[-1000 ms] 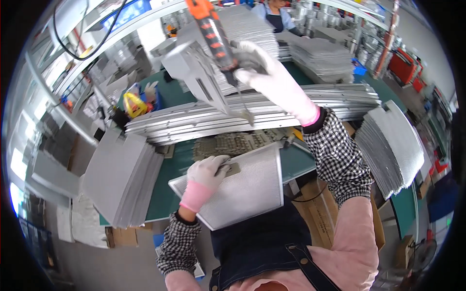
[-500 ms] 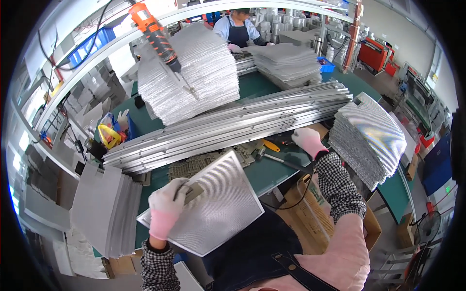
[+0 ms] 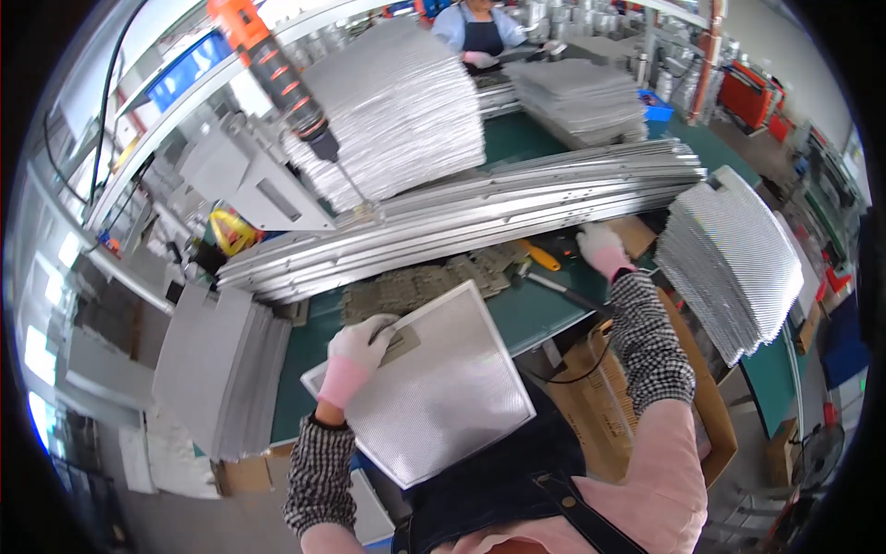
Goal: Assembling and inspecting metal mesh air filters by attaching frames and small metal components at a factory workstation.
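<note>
My left hand (image 3: pixel 360 355), in a white and pink glove, is closed at the upper left edge of a silver framed mesh panel (image 3: pixel 452 388). Under its fingers a small grey-beige metal plate (image 3: pixel 401 344) lies against the panel's face. The panel is tilted, its lower part against my apron. My right hand (image 3: pixel 604 251), gloved alike, reaches to the far side of the green table, fingers curled together by small dark bits; whatever they grip is too small to make out. Between the hands lie a hammer (image 3: pixel 558 288) and an orange-handled tool (image 3: pixel 539 255).
Long aluminium profiles (image 3: pixel 461 208) lie across the table, with small metal plates (image 3: pixel 406 294) before them. Mesh sheets (image 3: pixel 729 268) are stacked right, grey panels (image 3: pixel 208 369) left. An orange power screwdriver (image 3: pixel 277 83) hangs above. Beyond, a person (image 3: pixel 482 37) works. A cardboard box (image 3: pixel 591 397) stands below.
The whole view has shifted, so the table things sit further right. The panel has turned slightly, with my left hand still on it. My right hand stays at the same table spot.
</note>
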A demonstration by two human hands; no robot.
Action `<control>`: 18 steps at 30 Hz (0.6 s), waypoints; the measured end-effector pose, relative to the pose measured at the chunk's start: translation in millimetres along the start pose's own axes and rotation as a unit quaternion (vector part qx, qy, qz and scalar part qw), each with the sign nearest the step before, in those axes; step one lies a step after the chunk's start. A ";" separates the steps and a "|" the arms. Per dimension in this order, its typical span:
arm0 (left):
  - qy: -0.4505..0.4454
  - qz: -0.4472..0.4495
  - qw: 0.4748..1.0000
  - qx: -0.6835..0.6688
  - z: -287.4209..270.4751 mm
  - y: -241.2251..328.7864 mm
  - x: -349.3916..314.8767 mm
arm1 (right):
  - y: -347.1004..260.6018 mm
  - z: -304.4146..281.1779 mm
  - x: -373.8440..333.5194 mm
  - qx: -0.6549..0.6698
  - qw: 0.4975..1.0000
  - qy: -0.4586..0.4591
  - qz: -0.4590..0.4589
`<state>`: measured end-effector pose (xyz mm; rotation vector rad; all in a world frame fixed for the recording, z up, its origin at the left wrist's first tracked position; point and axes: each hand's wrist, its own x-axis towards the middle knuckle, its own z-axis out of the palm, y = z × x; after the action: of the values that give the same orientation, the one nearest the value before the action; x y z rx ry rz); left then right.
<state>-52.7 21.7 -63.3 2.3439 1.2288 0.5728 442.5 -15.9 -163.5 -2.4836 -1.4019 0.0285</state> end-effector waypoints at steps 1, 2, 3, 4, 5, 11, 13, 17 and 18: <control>-0.007 0.001 1.000 -0.007 1.6 -4.8 2.2 | 2.1 -3.4 2.4 -0.035 0.999 0.021 -0.020; -0.011 0.000 1.000 -0.014 1.8 -11.0 3.0 | -2.7 -6.3 4.8 -0.005 1.000 0.004 0.008; -0.031 -0.007 0.999 -0.025 6.4 -14.1 9.1 | 16.1 0.2 7.9 0.028 0.999 0.042 -0.008; -0.041 -0.011 0.998 -0.044 14.1 -17.2 16.3 | 35.3 3.4 17.2 0.010 1.000 0.023 0.004; -0.043 -0.030 0.997 -0.056 15.7 -27.0 14.2 | 12.5 0.1 20.0 -0.021 0.999 -0.005 0.043; -0.066 -0.114 0.990 -0.042 16.3 -30.3 8.4 | -24.9 -18.0 11.1 -0.073 0.988 0.016 0.133; -0.073 -0.112 0.990 -0.040 21.5 -21.3 15.3 | -15.4 -13.9 2.8 -0.022 0.990 0.057 0.127; -0.004 -0.030 0.997 -0.068 28.1 -40.4 8.2 | -22.6 -1.7 2.4 -0.045 0.994 0.022 0.095; -0.003 -0.037 0.997 -0.063 25.5 -37.7 5.9 | -25.3 1.2 1.5 -0.078 0.993 0.003 0.091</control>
<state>-60.7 41.4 -104.0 2.1852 1.2339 0.6014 422.0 -2.0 -157.9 -2.7303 -1.2117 -0.0521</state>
